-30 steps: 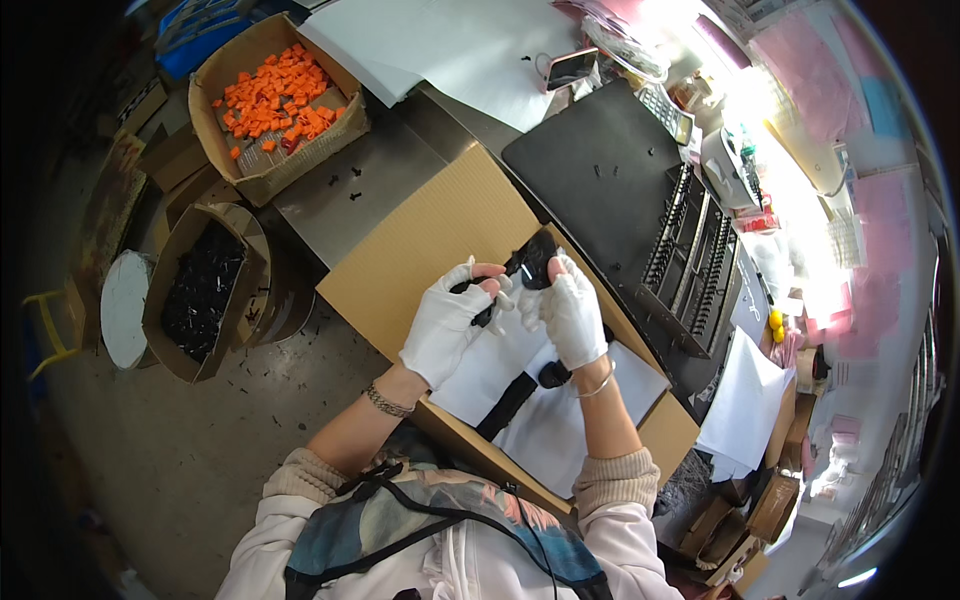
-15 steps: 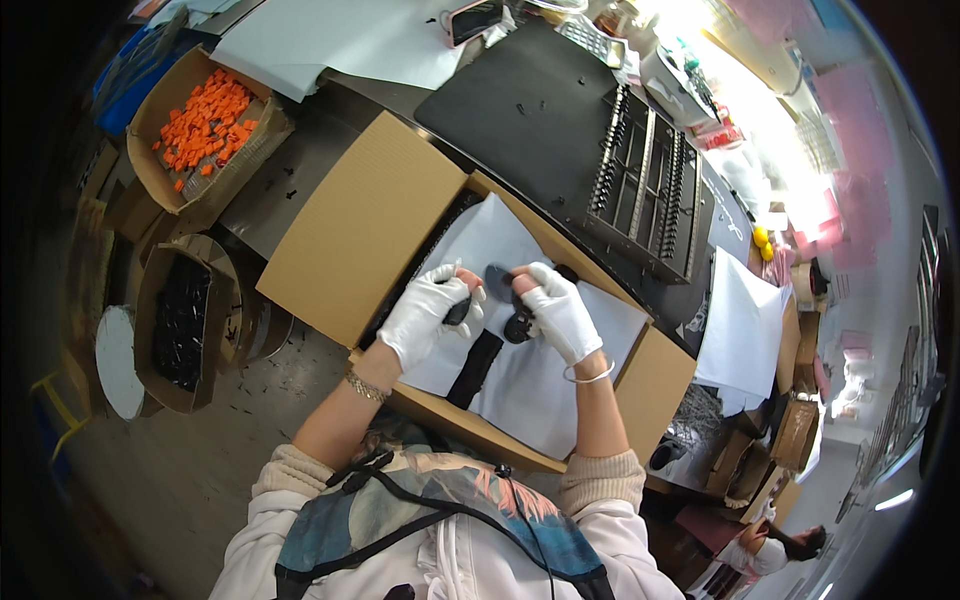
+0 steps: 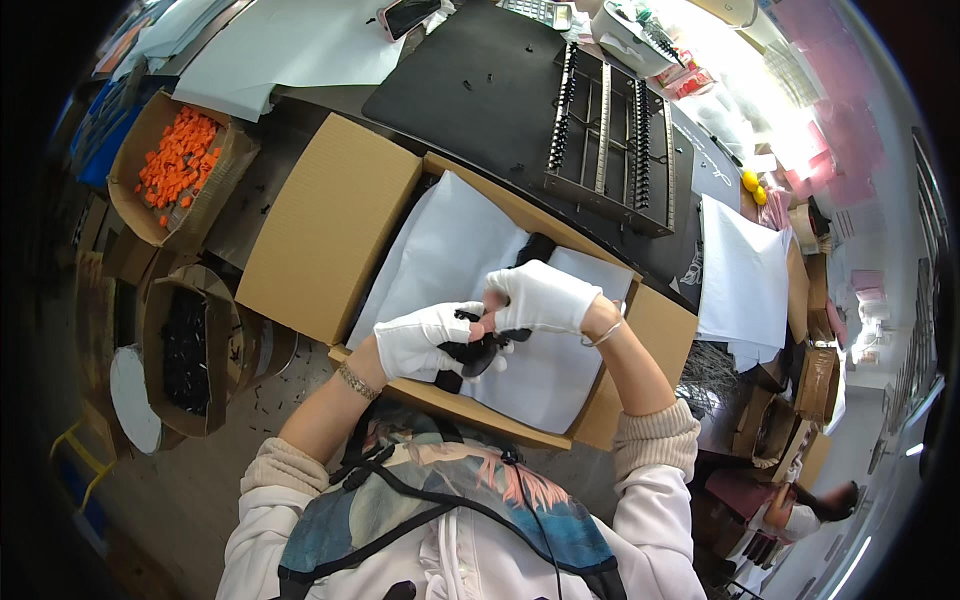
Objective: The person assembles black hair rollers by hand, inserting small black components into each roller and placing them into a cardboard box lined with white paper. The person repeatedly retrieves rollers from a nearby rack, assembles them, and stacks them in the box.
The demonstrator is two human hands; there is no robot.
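My left hand, in a white glove with bare fingertips, is closed around small black plastic parts, one rounded and glossy. My right hand, gloved the same way, bends over them with its fingers pinched at the left fingertips. What the right fingers grip is hidden beneath the hand. Both hands are above an open cardboard box. White paper sheets lie inside it, with a black strip showing between them.
Beyond the box lies a black mat bearing a metal rack with rows of small black pieces. At left stand a carton of orange parts and a carton of black parts. White sheets lie at right; a person is farther off.
My right hand has come across to meet the left, and both are now nearer my body. The dark oval piece formerly between the fingertips is no longer seen there. The view has shifted.
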